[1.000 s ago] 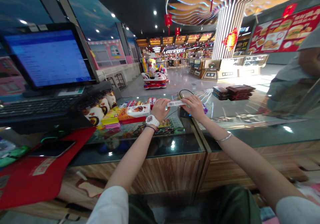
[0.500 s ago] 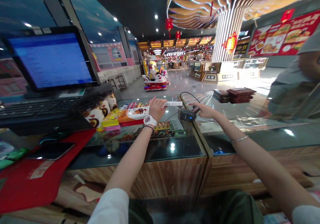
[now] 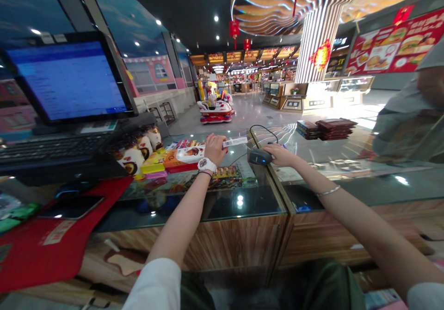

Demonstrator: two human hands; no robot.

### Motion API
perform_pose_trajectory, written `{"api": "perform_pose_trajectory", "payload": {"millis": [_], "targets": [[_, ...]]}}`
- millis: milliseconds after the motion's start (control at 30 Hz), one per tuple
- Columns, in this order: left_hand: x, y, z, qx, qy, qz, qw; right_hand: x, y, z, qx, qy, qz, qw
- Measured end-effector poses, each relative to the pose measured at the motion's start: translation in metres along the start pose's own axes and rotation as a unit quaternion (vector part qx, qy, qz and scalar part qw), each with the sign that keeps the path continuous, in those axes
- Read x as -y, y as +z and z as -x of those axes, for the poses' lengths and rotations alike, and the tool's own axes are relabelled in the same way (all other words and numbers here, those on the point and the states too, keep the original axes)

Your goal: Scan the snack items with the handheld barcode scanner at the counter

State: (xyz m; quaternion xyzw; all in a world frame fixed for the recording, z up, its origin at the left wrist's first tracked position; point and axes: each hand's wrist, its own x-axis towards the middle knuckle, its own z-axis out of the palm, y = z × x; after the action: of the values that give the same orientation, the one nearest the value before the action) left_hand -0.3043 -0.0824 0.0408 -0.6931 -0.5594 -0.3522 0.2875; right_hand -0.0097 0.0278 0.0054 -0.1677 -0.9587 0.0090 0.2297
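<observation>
My left hand, with a white watch on its wrist, is closed on a small white box that carries a printed barcode. It holds the box tilted slightly up to the right, above the glass counter. My right hand is wrapped round the handle of a dark barcode scanner with a small blue light lit. The scanner's head points left, just below and to the right of the box. A black cable loops behind the scanner.
At left stand a monitor, a keyboard and a phone on a red mat. Snack cups and an orange box sit beside my left hand. Dark packets lie stacked right; a person is beyond.
My right hand has closed round the scanner's handle, its fingers reaching out before. My left hand has shifted slightly left, and the white box now tilts with its barcode side showing.
</observation>
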Motion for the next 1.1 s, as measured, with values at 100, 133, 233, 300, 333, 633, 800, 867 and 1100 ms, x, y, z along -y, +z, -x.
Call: {"api": "perform_pose_trajectory", "payload": {"millis": [100,133,233,300,333,633,800,867,1100], "targets": [[-0.001,-0.002,-0.001,-0.004,-0.009,0.005,1.000,0.012,-0.007,-0.002,-0.057,-0.003,-0.029,0.998],[-0.001,-0.003,-0.002,-0.007,-0.013,0.007,1.000,0.017,-0.010,-0.003,-0.075,-0.004,-0.047,0.996],[-0.002,-0.006,-0.004,-0.017,-0.021,0.008,1.000,0.033,-0.014,-0.007,-0.111,-0.012,-0.101,0.989],[-0.001,-0.007,-0.004,-0.025,-0.021,0.005,0.999,0.041,-0.014,-0.008,-0.121,-0.015,-0.120,0.985],[-0.001,-0.007,-0.004,-0.028,-0.019,0.002,0.999,0.045,-0.013,-0.009,-0.121,-0.014,-0.124,0.985],[0.013,-0.006,-0.001,-0.023,-0.032,-0.031,0.999,0.057,-0.010,-0.010,-0.021,0.106,-0.007,0.994],[0.013,-0.004,0.001,-0.022,-0.021,-0.031,0.999,0.058,-0.012,-0.010,-0.044,0.110,-0.003,0.993],[0.012,-0.004,0.002,-0.018,-0.013,-0.023,0.999,0.057,-0.012,-0.010,-0.063,0.100,-0.010,0.993],[0.013,-0.002,0.003,-0.020,0.001,-0.042,0.999,0.055,-0.010,-0.010,-0.056,0.106,-0.005,0.993]]}}
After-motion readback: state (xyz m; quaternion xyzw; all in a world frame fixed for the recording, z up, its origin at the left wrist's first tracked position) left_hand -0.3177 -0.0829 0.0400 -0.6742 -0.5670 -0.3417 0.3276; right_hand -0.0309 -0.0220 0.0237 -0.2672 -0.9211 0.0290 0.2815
